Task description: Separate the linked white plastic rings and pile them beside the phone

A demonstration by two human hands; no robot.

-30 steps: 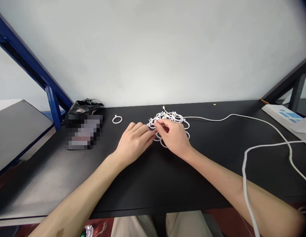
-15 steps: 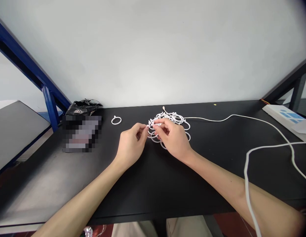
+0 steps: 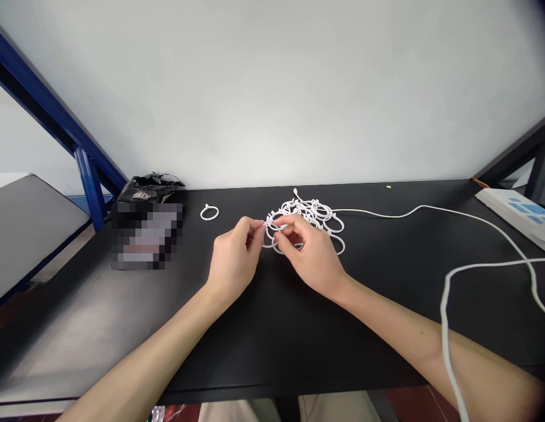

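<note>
- Bag (image 3: 149, 189) is lying left of ring pile (image 3: 304, 211).
- Left hand (image 3: 234, 255) is pinching pile's leftmost ring (image 3: 266, 227).
- Right hand (image 3: 314, 252) is curling over pile, fingers' hold unclear.

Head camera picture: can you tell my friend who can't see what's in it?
A person's left hand pinches at a pile of white rings on a black table, the right hand close beside it. One ring lies apart to the left, and a white cable trails right from the pile.

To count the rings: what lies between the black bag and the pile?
In the head view: one ring, then the left hand at the pile.
</note>
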